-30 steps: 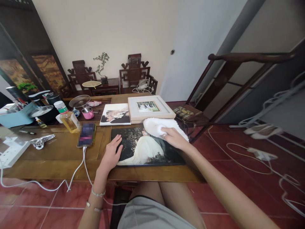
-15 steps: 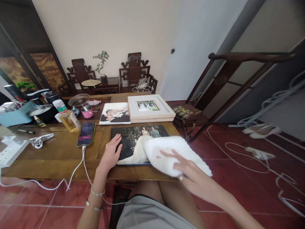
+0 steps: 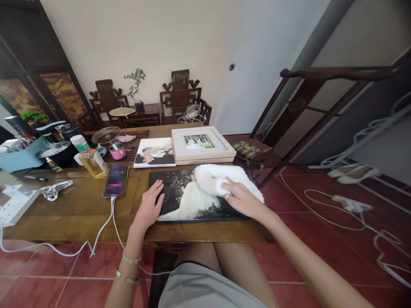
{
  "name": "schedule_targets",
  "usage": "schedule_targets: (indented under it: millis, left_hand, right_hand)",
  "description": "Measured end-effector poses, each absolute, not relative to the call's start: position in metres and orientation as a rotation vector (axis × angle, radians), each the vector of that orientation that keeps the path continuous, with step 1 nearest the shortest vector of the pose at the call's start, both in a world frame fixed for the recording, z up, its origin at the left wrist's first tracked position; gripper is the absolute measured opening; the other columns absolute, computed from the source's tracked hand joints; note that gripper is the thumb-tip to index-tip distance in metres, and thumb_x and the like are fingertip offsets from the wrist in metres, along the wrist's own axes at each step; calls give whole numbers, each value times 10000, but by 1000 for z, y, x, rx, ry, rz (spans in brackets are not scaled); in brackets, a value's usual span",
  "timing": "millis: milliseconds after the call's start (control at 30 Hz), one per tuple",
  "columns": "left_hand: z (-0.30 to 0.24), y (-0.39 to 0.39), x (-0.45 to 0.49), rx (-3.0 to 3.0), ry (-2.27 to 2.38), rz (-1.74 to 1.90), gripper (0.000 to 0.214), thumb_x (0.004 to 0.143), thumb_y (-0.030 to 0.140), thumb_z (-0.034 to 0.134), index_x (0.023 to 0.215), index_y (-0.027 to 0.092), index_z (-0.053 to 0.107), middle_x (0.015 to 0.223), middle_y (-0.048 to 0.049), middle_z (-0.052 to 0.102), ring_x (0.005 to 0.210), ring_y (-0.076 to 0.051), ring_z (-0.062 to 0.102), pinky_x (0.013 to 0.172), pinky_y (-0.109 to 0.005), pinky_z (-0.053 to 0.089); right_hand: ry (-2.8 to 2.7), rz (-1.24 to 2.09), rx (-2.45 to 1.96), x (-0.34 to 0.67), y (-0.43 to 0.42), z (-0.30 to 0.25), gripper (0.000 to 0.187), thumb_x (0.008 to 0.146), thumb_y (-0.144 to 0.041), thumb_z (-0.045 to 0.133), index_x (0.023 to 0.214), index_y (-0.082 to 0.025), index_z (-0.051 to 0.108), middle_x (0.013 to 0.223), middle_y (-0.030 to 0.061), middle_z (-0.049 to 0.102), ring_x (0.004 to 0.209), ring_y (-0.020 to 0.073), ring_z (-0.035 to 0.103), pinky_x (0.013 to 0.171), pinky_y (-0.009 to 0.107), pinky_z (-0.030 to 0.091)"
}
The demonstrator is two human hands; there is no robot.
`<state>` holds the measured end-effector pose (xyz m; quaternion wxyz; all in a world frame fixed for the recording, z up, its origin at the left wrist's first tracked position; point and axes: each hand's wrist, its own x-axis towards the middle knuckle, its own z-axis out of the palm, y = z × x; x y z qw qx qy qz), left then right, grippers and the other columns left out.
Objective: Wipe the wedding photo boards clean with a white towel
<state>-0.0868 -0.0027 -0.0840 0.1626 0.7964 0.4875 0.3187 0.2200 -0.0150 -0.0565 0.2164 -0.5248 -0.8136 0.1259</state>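
Note:
A large wedding photo panel [image 3: 189, 199] lies flat near the front edge of the wooden table. My left hand [image 3: 152, 202] rests flat on its left edge, fingers stretched out. Bunched in my right hand [image 3: 241, 197] is a fluffy white cloth [image 3: 210, 177], pressed onto the panel's upper right part. The cloth covers that part of the picture and hangs past the right edge. Just behind the panel are a smaller photo print [image 3: 156, 156] and a white picture frame [image 3: 221, 145].
Left of the panel lie a charging phone [image 3: 115, 180], a bottle of yellowish liquid [image 3: 91, 160], a pink cup [image 3: 117, 151], a silver hair claw [image 3: 54, 190] and a power strip [image 3: 17, 205]. A dark wooden chair [image 3: 298, 102] stands at the right with a checked bag [image 3: 250, 149] on it.
My right hand has moved the white cloth away from me, from the panel's lower right to its upper right, uncovering the lower right corner. My left hand has stayed in place.

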Motion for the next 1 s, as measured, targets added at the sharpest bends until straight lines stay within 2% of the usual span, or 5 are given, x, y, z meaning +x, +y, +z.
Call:
schedule_targets:
  millis: [133,533,700,800,1000]
  left_hand:
    - [-85,-2,-87,2273,1372,935,367,912,255,412,1248,166,530,1383,-104,471,1319,-222,381,1090,-444,318]
    - [-84,-4,-86,2278,1391,932,372,912,250,405,1252,160,527,1382,-105,472,1314,-224,389,1085,-448,327]
    - [-84,-3,-86,2277,1392,939,369,910,258,412,1250,177,530,1376,-99,481,1309,-228,397,1082,-459,328]
    - [-83,-3,-86,2274,1390,930,372,911,263,412,1253,172,527,1379,-102,476,1312,-225,392,1088,-450,320]
    - [-82,-3,-86,2274,1378,923,372,911,263,414,1248,156,529,1382,-113,471,1321,-221,379,1094,-439,315]
  right_hand:
    - [-2229,268,-1474,220,3,-57,174,674,-84,379,627,-240,442,902,43,700,997,261,617,1063,470,304]
    - [-2462,496,-1315,216,-111,-42,285,618,-65,379,759,-221,572,1425,24,406,1361,249,260,1111,502,216]
    - [-2350,595,-1360,229,-80,-46,226,602,-115,379,698,-228,550,1277,30,572,1300,286,374,1021,490,345]
    - [-2238,532,-1385,233,-34,-50,109,599,-162,381,611,-231,465,903,39,688,1072,298,555,942,459,400]
    - [-2160,462,-1428,229,39,-48,88,623,-220,368,549,-233,322,549,-20,475,643,191,511,728,345,445]
